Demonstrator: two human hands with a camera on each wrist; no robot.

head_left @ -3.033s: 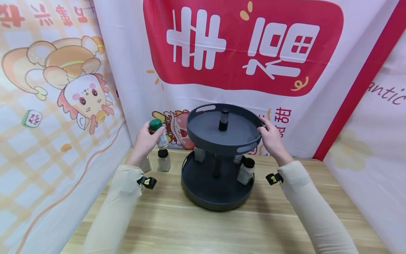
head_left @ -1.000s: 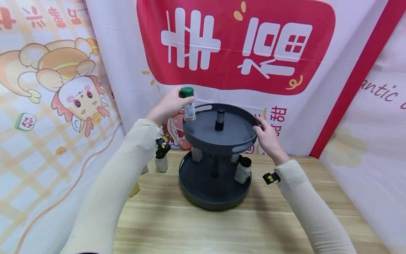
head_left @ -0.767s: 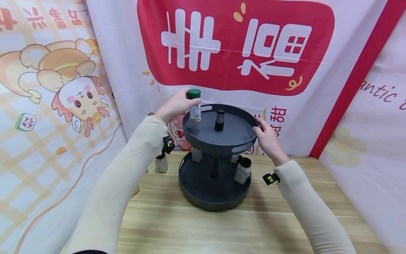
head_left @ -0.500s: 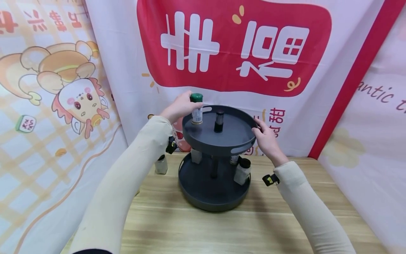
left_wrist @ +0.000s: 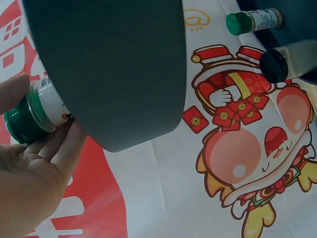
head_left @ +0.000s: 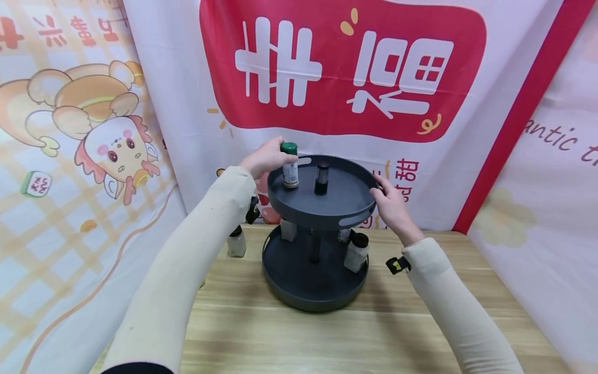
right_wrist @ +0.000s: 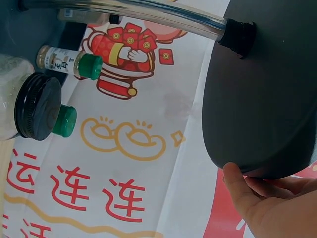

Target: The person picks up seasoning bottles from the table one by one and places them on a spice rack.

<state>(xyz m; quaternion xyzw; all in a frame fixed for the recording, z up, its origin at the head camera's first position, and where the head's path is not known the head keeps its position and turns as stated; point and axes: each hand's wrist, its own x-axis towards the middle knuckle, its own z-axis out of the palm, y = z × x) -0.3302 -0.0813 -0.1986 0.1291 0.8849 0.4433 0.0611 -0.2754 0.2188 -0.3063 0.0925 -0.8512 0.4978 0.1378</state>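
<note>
A small spice jar [head_left: 290, 174] with a green lid stands nearly upright over the left side of the upper tray [head_left: 345, 192], inside its rim. My left hand [head_left: 266, 157] holds it near the lid between thumb and fingers; its base seems to meet the tray. The left wrist view shows the green lid [left_wrist: 27, 121] in that hand, the tray hiding the jar's lower part. On the right, my right hand [head_left: 394, 208] grips the rim of the dark grey two-tier round rack. From below, the right wrist view shows thumb and fingers [right_wrist: 240, 191] at the tray's edge.
The lower tray [head_left: 308, 298] bears a black-lidded jar [head_left: 357, 253], a pale jar [head_left: 288, 231] and a labelled jar [head_left: 344, 235], partly hidden by the upper tier. Another black-lidded jar [head_left: 236, 243] stands on the wooden table [head_left: 261, 337] at left. Printed cloths [head_left: 163, 104] hang behind and beside.
My left hand has carried the green-lidded spice jar from the left over the rack, then lowered it into the upper tray. The right hand keeps its grip on the rim.
</note>
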